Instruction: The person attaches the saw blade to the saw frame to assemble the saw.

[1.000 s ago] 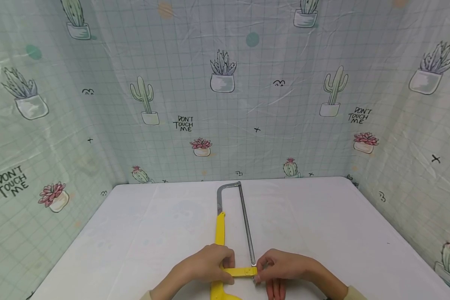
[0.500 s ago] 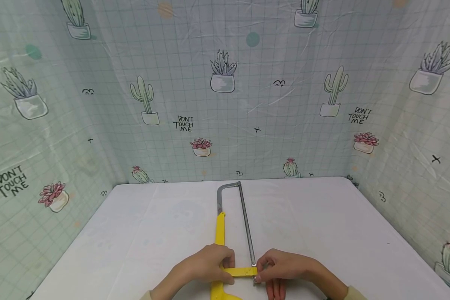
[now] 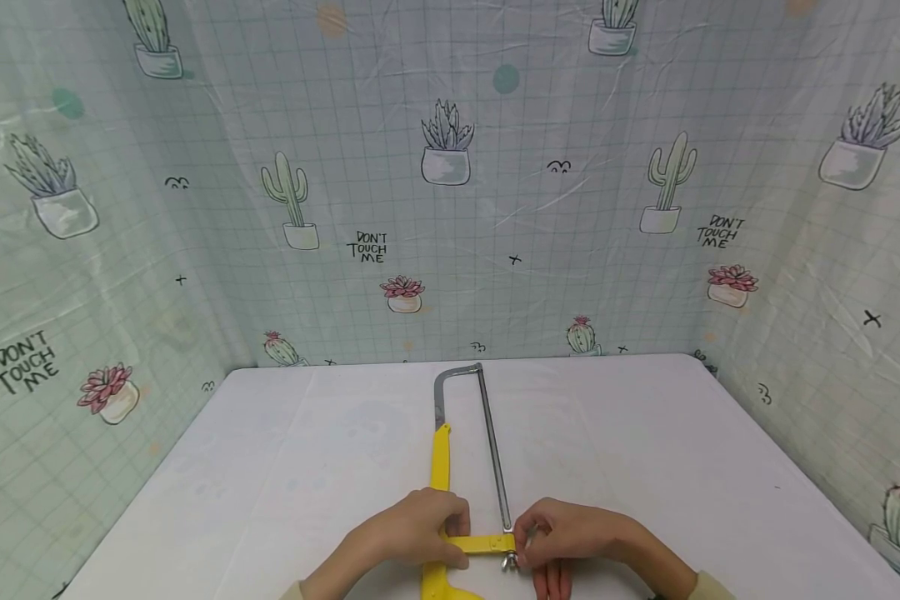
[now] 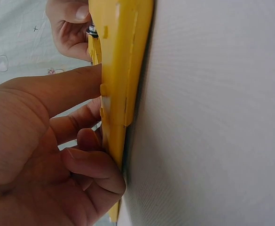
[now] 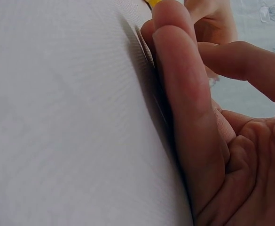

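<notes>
A hacksaw (image 3: 440, 458) with a yellow handle and grey front bow lies flat on the white table, pointing away from me. Its blade (image 3: 493, 450) runs along the right side to a yellow cross arm (image 3: 483, 544). My left hand (image 3: 420, 527) grips the yellow frame where that arm branches off, thumb and fingers on either side. Just below the arm's right end a small metal wing nut (image 3: 509, 562) shows. Beside it is my right hand (image 3: 570, 531), its thumb and forefinger bent and fingertips right at the nut. Its other fingers (image 5: 189, 94) rest along the tabletop.
The white table (image 3: 307, 467) extends on both sides of the saw. A curtain (image 3: 345, 192) printed with potted cacti encloses it at the back and both sides.
My right thumb has drawn back slightly to the right off the wing nut, which now shows more fully. The left hand and hacksaw have stayed put.
</notes>
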`<state>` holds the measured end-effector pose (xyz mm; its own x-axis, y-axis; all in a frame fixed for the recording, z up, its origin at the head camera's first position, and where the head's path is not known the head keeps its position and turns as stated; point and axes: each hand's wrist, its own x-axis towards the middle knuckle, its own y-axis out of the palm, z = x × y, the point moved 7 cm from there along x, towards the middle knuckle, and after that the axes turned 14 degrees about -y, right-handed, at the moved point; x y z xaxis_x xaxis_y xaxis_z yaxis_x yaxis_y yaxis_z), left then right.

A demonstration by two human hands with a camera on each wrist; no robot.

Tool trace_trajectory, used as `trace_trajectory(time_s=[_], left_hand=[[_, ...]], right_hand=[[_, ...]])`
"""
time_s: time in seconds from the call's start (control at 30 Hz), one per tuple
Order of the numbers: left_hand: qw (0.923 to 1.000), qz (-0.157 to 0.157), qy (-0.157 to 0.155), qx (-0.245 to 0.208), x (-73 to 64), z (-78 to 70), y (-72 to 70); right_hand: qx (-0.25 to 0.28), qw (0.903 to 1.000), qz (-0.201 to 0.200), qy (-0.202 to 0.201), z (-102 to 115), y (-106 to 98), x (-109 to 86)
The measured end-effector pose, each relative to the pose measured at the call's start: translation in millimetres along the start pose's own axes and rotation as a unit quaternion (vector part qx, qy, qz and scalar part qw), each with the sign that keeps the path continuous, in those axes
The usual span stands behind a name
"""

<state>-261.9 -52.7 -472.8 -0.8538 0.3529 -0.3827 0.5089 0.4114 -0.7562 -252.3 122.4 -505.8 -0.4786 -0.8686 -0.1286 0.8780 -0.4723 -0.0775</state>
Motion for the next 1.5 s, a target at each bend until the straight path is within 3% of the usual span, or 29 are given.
trace_trajectory(time_s=[1.5], left_hand=[[1.0000,0.000,0.003,0.001,2.2,1.6,0.1]], right_hand=[[0.019,0.9998,-0.001,-0.002,-1.2,1.8,1.2]])
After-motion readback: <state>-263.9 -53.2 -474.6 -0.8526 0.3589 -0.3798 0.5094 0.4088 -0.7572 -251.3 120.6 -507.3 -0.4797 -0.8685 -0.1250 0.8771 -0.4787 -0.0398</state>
